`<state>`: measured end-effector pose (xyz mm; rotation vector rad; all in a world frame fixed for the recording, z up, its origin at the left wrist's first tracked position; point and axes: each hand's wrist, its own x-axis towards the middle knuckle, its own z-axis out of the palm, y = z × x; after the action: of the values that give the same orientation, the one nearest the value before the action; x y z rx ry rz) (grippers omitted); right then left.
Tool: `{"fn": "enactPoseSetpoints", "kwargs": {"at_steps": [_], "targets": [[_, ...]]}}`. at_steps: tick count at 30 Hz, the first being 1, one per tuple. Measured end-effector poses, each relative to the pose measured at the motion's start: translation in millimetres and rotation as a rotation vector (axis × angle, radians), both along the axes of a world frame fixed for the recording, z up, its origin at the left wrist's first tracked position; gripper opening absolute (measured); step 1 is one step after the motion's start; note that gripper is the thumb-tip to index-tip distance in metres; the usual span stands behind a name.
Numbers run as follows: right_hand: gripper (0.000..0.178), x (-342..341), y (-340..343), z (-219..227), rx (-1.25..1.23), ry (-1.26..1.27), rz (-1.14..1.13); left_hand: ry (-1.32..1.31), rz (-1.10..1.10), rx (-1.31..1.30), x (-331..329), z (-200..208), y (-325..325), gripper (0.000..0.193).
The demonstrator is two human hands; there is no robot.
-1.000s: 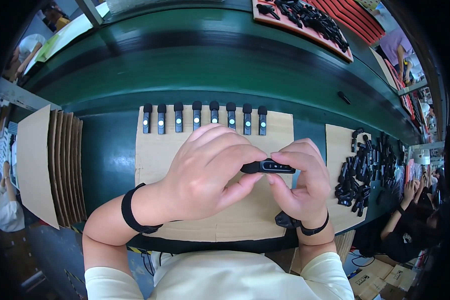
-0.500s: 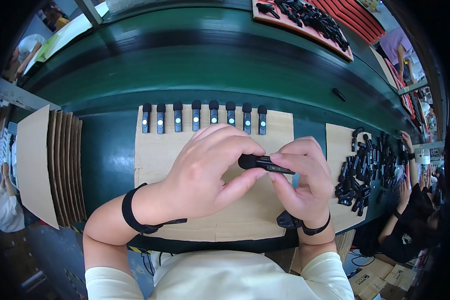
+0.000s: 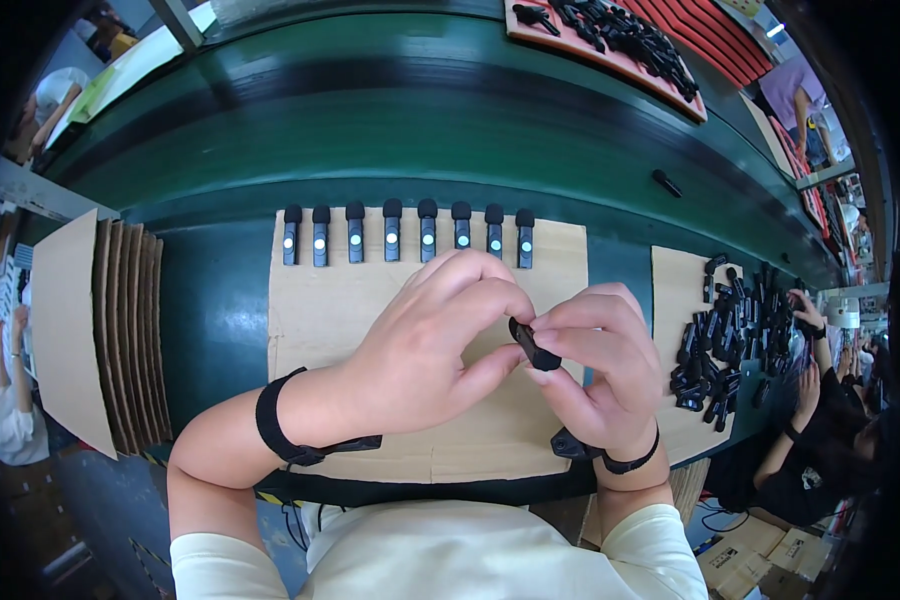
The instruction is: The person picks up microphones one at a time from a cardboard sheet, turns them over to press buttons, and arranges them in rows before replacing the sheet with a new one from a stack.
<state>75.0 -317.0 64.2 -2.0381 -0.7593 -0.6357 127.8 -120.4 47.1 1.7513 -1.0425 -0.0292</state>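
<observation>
Between the fingertips of both hands is a small black clip-on microphone (image 3: 536,346), held above a cardboard sheet (image 3: 335,300). My left hand (image 3: 425,335) pinches its upper left end with thumb and forefinger. My right hand (image 3: 610,360) has thumb and fingers closed on its right side. The microphone is tilted, and the fingers hide part of it. Past my hands, along the sheet's far edge, several like microphones (image 3: 392,232) stand in a neat row, each with a dark foam head and a pale round dot.
A loose pile of black microphones (image 3: 715,340) covers another cardboard sheet (image 3: 670,275) at right, near a co-worker's hand (image 3: 808,388). Folded cardboard (image 3: 75,330) stands at left. A green conveyor belt (image 3: 370,110) runs behind, carrying one microphone (image 3: 667,183). Beyond is a full tray (image 3: 690,105).
The microphone in my hands has turned from lying nearly level to steeply tilted, its foam head no longer showing. The one on the belt has shifted left. A co-worker's hand has moved.
</observation>
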Motion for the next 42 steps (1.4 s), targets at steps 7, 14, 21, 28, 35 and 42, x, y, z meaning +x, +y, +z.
{"fn": "enactPoseSetpoints", "kwargs": {"at_steps": [7, 14, 21, 28, 35, 42], "targets": [[0.026, 2, -11, -7, -0.002, 0.255, -0.067, -0.004, 0.052, 0.180, -1, -6, 6, 0.029], [0.026, 29, -46, -28, -0.214, 0.294, -0.311, -0.085, -0.063, 0.511, -6, -12, 30, 0.035], [0.023, 22, -58, -47, -0.506, 0.185, -0.211, -0.113, -0.102, 0.650, -6, -19, 34, 0.036], [0.023, 24, -59, -55, -0.571, 0.195, -0.192, -0.102, -0.122, 0.697, -6, -21, 36, 0.036], [0.024, 42, -63, -58, -0.576, 0.155, -0.239, -0.110, -0.121, 0.690, -6, -21, 34, 0.036], [0.024, 53, -77, -50, -0.366, 0.289, -0.183, -0.113, -0.116, 0.687, -6, -21, 35, 0.036]]}}
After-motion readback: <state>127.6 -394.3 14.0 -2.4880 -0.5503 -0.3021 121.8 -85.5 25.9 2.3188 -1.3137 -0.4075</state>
